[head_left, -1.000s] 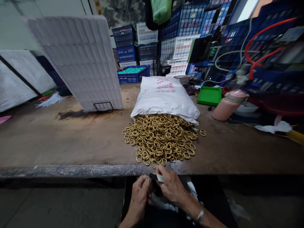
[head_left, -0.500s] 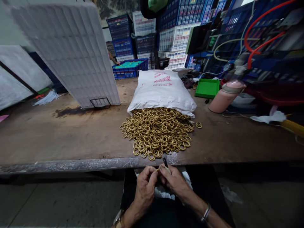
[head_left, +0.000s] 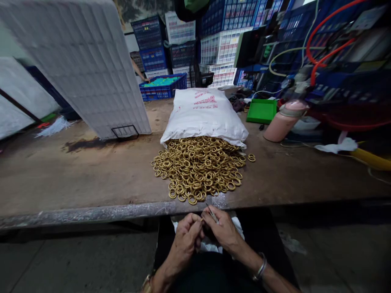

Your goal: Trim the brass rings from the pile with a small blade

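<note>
Bracelet: silvery, circles the right wrist.
Left hand: held low before the table's near edge, with thumb and forefinger pinched shut on a yellowish bit, too small to identify for certain.
Right hand: meets the left hand at the bit, with fingers curled closed around a slim tool, pale at the handle, dark toward the tip and angled up toward the table; cannot tell whether also gripping the bit.
White material: shows bunched in the lap, below and behind both hands.
Table: spreads wide and brown, silvery and scuffed along the near edge.
Rings: lie heaped in gold tones just beyond the hands, spilling toward the near edge.
Stray rings: rest just right of the heap, slightly apart.
Sack: lies flat and white behind the heap, printed in red, with rings at the near end.
Panel: leans tall, pale and ribbed at left, beside a dark stain.
Pink cylinder: tilts right of the sack.
Green tray: sits between sack and cylinder.
Blue crate: holds teal pieces, touched by a co-worker's hand.
Stacked crates: rise blue and white at the back.
</note>
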The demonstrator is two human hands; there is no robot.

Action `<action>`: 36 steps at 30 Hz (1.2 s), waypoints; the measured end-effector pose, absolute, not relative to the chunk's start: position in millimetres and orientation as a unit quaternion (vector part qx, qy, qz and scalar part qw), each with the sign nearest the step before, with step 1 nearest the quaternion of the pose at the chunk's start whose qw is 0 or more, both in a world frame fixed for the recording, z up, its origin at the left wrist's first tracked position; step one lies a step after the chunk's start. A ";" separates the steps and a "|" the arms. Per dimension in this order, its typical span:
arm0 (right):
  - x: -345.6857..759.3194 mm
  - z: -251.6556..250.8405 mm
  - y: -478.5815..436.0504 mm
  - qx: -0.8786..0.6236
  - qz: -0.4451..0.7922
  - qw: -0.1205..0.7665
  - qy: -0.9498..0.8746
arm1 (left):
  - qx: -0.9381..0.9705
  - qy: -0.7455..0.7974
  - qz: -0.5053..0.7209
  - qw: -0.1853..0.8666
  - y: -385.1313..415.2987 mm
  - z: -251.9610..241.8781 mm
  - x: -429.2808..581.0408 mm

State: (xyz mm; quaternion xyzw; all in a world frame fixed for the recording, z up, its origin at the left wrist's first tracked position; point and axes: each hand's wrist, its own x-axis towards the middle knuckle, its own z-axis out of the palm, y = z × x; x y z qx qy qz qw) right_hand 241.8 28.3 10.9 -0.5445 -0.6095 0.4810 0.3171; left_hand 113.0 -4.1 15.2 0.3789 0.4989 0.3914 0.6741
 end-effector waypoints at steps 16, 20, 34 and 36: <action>249.5 -5.2 16.4 -0.507 0.301 0.169 -0.790 | 0.398 0.486 0.440 0.641 -3.3 10.8 113.1; 250.5 -9.1 15.5 -0.517 0.267 0.140 -0.801 | 0.395 0.489 0.442 0.639 -4.3 8.4 112.9; 239.1 14.5 13.5 -0.586 0.192 0.055 -0.785 | 0.419 0.525 0.430 0.604 -10.5 5.6 108.8; 240.1 11.0 14.3 -0.590 0.186 0.062 -0.783 | 0.421 0.529 0.428 0.600 -12.8 7.1 107.2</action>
